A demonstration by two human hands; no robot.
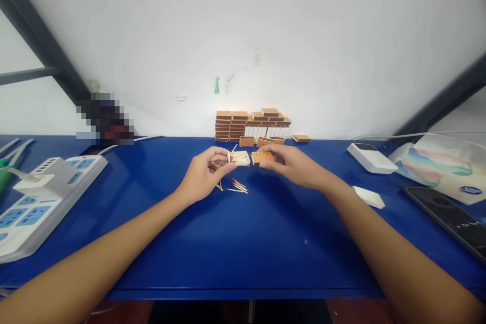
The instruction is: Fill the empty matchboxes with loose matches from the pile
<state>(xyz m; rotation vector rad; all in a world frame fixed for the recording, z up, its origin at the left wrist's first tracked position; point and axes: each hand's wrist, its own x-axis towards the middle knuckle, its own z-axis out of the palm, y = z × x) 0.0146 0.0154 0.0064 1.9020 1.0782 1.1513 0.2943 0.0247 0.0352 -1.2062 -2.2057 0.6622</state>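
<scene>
My left hand [203, 174] grips a white matchbox tray [243, 159] with several matches lying in it. Just to its right, my right hand [290, 162] holds an orange-brown matchbox sleeve [261, 157] between thumb and fingers. The near ends of tray and sleeve face each other with a small gap. Several loose red-tipped matches [238, 187] lie on the blue table below the tray, and more are partly hidden behind my left hand.
Stacked matchboxes [230, 127] stand against the wall, with a single box [301, 138] to their right. A power strip [49, 202] lies at left. At right are a white device [370, 157], a white block [368, 197], a plastic packet [436, 162] and a black phone [448, 215].
</scene>
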